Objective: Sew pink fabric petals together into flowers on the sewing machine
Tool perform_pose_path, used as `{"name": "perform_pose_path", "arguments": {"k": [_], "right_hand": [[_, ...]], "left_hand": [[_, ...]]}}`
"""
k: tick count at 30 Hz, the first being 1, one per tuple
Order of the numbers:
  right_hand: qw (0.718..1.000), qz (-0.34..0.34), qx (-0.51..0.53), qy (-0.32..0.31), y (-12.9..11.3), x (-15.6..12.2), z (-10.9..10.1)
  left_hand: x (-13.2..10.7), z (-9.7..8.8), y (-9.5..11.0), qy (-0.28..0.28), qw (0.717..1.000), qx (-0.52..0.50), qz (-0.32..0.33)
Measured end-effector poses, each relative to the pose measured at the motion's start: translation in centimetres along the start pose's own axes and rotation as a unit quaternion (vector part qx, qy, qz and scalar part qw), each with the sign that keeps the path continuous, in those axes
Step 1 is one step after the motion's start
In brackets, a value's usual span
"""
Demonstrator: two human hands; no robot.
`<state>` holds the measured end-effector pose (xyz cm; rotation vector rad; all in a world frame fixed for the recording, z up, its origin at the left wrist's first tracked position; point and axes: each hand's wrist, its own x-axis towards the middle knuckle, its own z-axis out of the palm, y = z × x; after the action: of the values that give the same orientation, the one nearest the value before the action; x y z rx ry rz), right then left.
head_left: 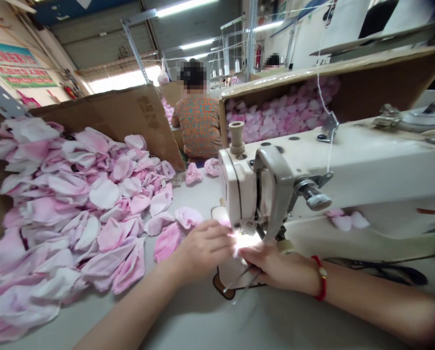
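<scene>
My left hand (pixel 208 247) is at the needle area of a white sewing machine (pixel 239 189), its fingers closed on a pink fabric piece (pixel 235 238) that is mostly hidden and washed out by the lamp. Close beside it on the right is my right hand (pixel 270 265), a red bracelet at its wrist. Its fingers are closed, with thumb and forefinger at the edge of the lit fabric. Two thin pointed metal blades, like thread snips (pixel 235 281), stick out below this hand; their handles are hidden. Pink fabric pieces (pixel 166 241) lie just left of my left hand.
A big heap of pink and white fabric pieces (pixel 67 194) covers the table's left, against a cardboard box (pixel 108 114). Behind the machine, another box (pixel 377 82) holds more pink pieces. Dark-handled scissors (pixel 392 273) lie at right. A person (pixel 199 124) sits ahead, back turned.
</scene>
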<state>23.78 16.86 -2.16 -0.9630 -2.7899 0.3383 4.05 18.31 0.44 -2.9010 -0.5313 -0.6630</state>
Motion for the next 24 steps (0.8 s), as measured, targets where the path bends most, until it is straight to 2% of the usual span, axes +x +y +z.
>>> {"name": "perform_pose_path", "arguments": {"k": [2, 4, 7, 9, 12, 14, 19, 21, 24], "right_hand": [[1.000, -0.006, 0.003, 0.003, 0.2, -0.9, -0.1], [1.000, 0.005, -0.011, 0.021, -0.1, -1.4, 0.0], [0.994, -0.024, -0.063, 0.085, -1.1, -1.6, 0.6], [0.985, -0.050, -0.105, 0.125, -1.7, -1.7, 0.9], [0.986, -0.017, -0.137, 0.091, -2.5, -1.8, 1.0], [0.988, 0.023, -0.143, 0.056, -2.9, -2.0, 0.8], [0.989, 0.033, -0.126, 0.066, -3.5, -2.0, 0.9], [0.991, 0.055, -0.112, 0.049, -3.5, -2.0, 0.8], [0.997, 0.062, -0.029, 0.032, -2.6, -2.5, -0.2]], "left_hand": [[0.1, 0.2, 1.0, -0.044, 0.999, 0.016, 0.013], [0.3, 0.5, 1.5, -0.054, 0.998, 0.022, -0.003], [0.6, 1.0, 1.5, -0.023, 0.996, -0.004, -0.088], [0.7, 1.2, 1.5, -0.032, 0.985, -0.043, -0.161], [0.6, 1.7, 1.9, -0.071, 0.968, -0.066, -0.232], [0.4, 2.1, 2.2, -0.071, 0.969, -0.042, -0.232], [0.2, 2.9, 2.6, -0.037, 0.976, 0.034, -0.212], [0.2, 3.0, 2.8, -0.037, 0.978, 0.062, -0.195], [0.4, 2.9, 3.2, -0.055, 0.977, 0.092, -0.184]]}}
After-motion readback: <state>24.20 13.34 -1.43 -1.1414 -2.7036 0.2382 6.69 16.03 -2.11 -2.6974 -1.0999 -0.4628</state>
